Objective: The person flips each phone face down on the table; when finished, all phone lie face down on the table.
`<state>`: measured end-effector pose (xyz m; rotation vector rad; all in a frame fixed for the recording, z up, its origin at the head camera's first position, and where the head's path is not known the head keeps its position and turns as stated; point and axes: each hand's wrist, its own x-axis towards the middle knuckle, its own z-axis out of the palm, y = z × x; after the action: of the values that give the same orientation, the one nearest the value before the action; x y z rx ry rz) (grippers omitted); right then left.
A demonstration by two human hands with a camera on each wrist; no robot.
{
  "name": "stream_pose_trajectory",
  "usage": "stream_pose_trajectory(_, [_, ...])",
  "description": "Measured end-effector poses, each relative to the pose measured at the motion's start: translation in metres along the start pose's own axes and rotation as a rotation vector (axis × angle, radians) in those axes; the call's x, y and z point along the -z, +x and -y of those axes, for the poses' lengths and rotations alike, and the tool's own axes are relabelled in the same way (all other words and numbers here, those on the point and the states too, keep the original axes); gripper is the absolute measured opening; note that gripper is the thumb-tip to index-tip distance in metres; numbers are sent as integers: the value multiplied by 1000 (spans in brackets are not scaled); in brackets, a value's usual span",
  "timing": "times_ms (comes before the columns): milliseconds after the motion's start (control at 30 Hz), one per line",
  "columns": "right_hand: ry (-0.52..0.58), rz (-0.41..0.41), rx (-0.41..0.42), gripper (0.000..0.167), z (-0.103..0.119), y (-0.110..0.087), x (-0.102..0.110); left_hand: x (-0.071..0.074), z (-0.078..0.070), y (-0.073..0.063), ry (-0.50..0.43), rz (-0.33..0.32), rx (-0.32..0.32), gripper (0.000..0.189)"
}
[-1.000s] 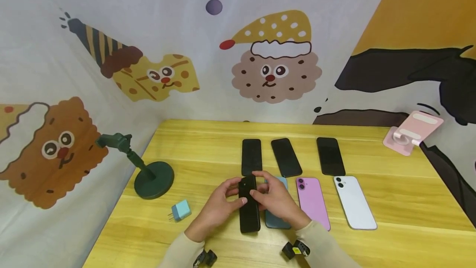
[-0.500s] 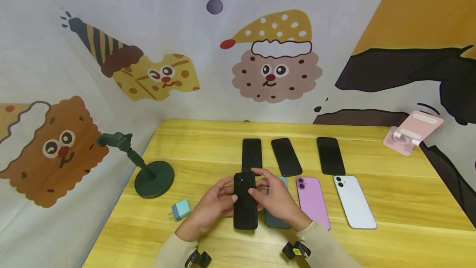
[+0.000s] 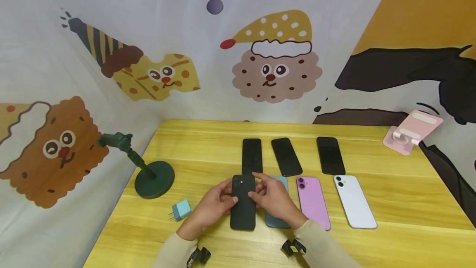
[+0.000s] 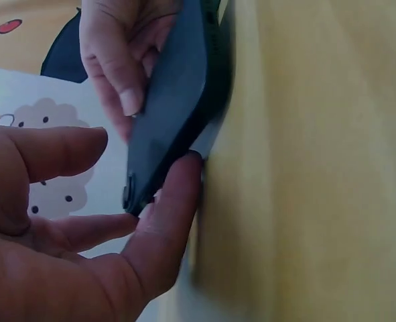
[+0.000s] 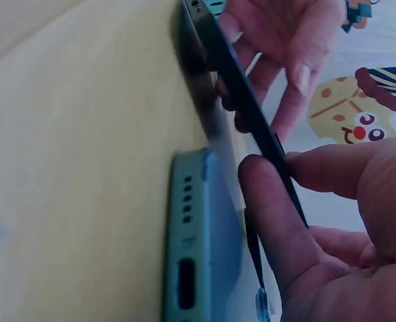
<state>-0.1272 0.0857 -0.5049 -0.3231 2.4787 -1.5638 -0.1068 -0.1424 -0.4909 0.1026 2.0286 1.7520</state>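
A black smartphone (image 3: 243, 208) is between my two hands, back and cameras facing up, tilted just above the table. My left hand (image 3: 211, 206) holds its left long edge, fingers reaching round underneath while the left thumb (image 4: 77, 147) stands a little off the back. On the opposite edge, my right hand (image 3: 277, 198) pinches the phone near the top, with the right thumb (image 5: 332, 171) on the back and a finger on the screen side. Under the right hand lies a blue smartphone (image 3: 277, 218), partly hidden. A pink smartphone (image 3: 313, 204) lies to its right.
A white smartphone (image 3: 355, 202) lies further right. Behind are three dark phones: left (image 3: 252, 155), middle (image 3: 286, 156) and right (image 3: 330, 155). A green stand (image 3: 154, 180) and blue charger (image 3: 181, 210) are at left; a pink phone stand (image 3: 412, 131) is back right.
The black smartphone has shifted left with the left hand and turned from a steep tilt to showing its back more fully. The right hand stays nearly in place. Other phones have not moved.
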Motion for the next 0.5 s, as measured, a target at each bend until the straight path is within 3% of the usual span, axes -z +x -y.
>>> stream_pose_trajectory(267, [-204, -32, 3, 62, -1, 3, -2, -2, -4, 0, 140, -44, 13, 66])
stream_pose_trajectory(500, [-285, -44, 25, 59, 3, 4, -3, -3, -8, 3, 374, -112, -17, 61])
